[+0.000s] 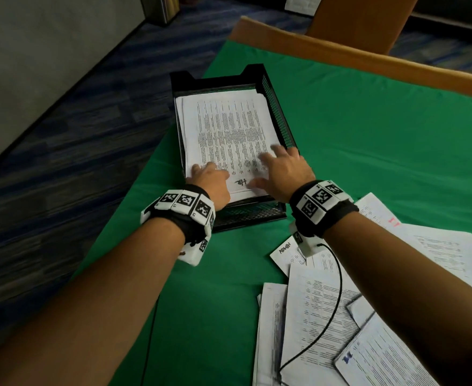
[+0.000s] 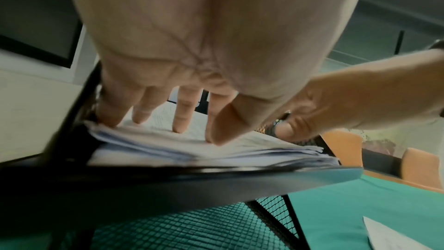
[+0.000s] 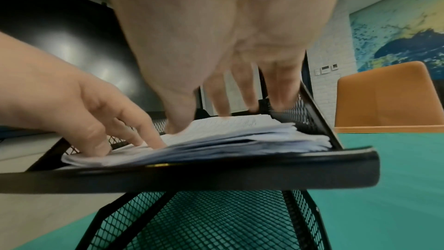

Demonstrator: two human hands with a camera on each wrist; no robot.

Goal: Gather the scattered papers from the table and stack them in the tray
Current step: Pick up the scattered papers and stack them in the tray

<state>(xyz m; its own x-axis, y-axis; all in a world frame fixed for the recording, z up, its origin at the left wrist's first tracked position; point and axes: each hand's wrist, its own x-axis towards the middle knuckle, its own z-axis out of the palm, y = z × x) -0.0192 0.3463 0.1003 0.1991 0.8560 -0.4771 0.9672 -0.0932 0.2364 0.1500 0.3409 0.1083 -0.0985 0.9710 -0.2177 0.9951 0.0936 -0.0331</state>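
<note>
A black mesh tray (image 1: 276, 112) stands on the green table cover and holds a stack of printed papers (image 1: 226, 135). My left hand (image 1: 211, 179) rests on the stack's near left corner, its straight fingers (image 2: 181, 121) touching the top sheet. My right hand (image 1: 283, 169) lies flat on the near right part of the stack, fingers spread toward the tray's right wall. From the wrist views the stack (image 3: 216, 140) looks thick and uneven at its near edge, above the tray's front rim (image 3: 216, 176). Several loose papers (image 1: 326, 316) lie scattered at the near right of the table.
The green cover (image 1: 368, 140) stretches bare to the right of the tray. The wooden table edge (image 1: 340, 51) runs along the far side, with an orange chair (image 3: 384, 98) behind it. Carpeted floor drops off left of the tray. A black cable (image 1: 326, 324) trails over the loose papers.
</note>
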